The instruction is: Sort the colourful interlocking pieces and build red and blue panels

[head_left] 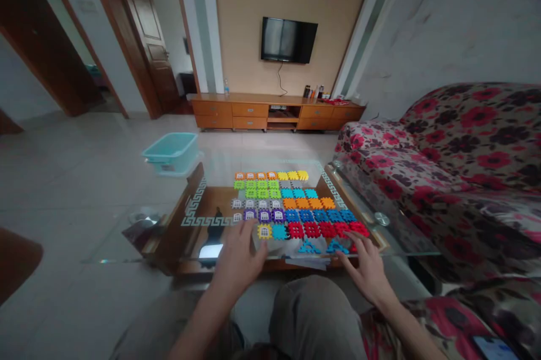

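Note:
On the glass coffee table (110, 247), rows of toothed plastic building tiles lie flat, sorted by colour. My left hand (239, 253) rests at the left end of the nearest row, thumb and fingers apart, beside a yellow tile with a white window (265, 231). Next to that one lies a light-blue tile (279, 231). My right hand (368, 264) is over the right end, its fingers spread near the red tiles (311, 229). Its thumb is close to a blue triangular piece (337, 246); a second blue triangle (309, 246) lies to the left. Neither hand visibly holds anything.
A turquoise plastic tub (173, 152) stands beyond the table's far left corner. A floral sofa (393, 163) runs along the right. Across the floor are a wooden TV cabinet (249, 112) and a wall-mounted television (288, 40). A phone (494, 347) lies at lower right.

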`<state>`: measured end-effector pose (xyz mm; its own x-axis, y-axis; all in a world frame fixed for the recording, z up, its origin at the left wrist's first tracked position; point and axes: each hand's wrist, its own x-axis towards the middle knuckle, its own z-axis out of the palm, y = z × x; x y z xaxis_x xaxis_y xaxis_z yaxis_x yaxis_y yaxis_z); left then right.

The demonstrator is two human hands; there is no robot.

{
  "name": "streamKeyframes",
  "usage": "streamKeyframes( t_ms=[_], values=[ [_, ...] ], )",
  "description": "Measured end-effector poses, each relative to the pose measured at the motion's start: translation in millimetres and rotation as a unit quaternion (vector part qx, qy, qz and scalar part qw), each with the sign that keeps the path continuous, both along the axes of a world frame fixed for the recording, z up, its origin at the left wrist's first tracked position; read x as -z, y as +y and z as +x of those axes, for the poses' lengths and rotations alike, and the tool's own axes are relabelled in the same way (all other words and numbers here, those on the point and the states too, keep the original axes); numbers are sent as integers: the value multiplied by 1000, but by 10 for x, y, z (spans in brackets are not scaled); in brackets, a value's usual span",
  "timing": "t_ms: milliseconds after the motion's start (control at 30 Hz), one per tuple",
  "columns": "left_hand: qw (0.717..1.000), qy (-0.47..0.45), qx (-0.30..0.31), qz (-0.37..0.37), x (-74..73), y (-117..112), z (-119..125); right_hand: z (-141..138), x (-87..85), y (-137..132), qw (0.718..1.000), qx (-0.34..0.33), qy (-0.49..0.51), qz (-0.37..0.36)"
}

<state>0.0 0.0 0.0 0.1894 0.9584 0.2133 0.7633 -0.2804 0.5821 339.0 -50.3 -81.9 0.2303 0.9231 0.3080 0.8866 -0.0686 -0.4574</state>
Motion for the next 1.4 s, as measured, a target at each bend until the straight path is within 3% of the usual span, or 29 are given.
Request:
streamKeyframes(
  t_ms=[100,233,467,633,833,1167,1400],
  values=[
    [994,102,49,-11,195,364,213,59,305,151,992,57,-113,-26],
    [980,160,121,-13,491,573,366,37,476,291,978,81,-188,-34],
    [967,152,206,8,885,630,728,493,604,315,977,146,-154,-8],
    [954,135,264,46,956,603,1121,455,661,423,977,128,-166,-37],
    [971,141,191,39,998,780,1215,138,641,671,970,129,-190,-80],
    [980,198,20,3,1153,1139,895,-247,579,1210,964,91,-200,-148],
    [975,219,-38,-27,1190,1423,532,-707,509,1741,972,31,-167,-161]
  ],
)
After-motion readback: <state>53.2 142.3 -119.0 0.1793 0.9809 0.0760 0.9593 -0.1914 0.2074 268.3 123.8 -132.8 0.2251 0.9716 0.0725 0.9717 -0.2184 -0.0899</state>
